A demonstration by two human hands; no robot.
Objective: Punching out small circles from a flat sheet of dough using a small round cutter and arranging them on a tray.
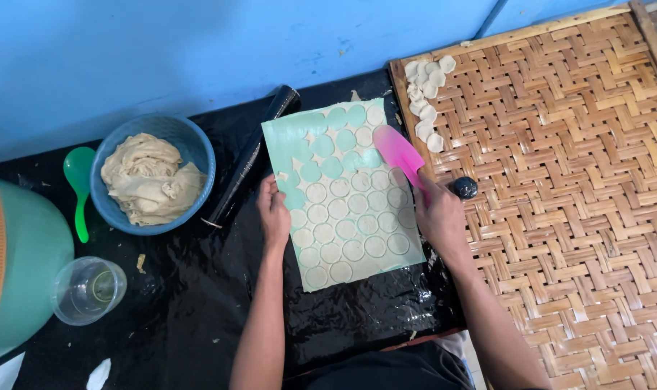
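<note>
No packages, labels, signs or screens show anywhere in the head view.

The light is bright and soft, like daytime. Shadows are faint. The wet black sheet [198,303] shines with small white glints, and the black roller [250,155] has a shiny streak. The picture is mostly sharp. Things at the left edge look stretched and a bit fuzzy.
</note>
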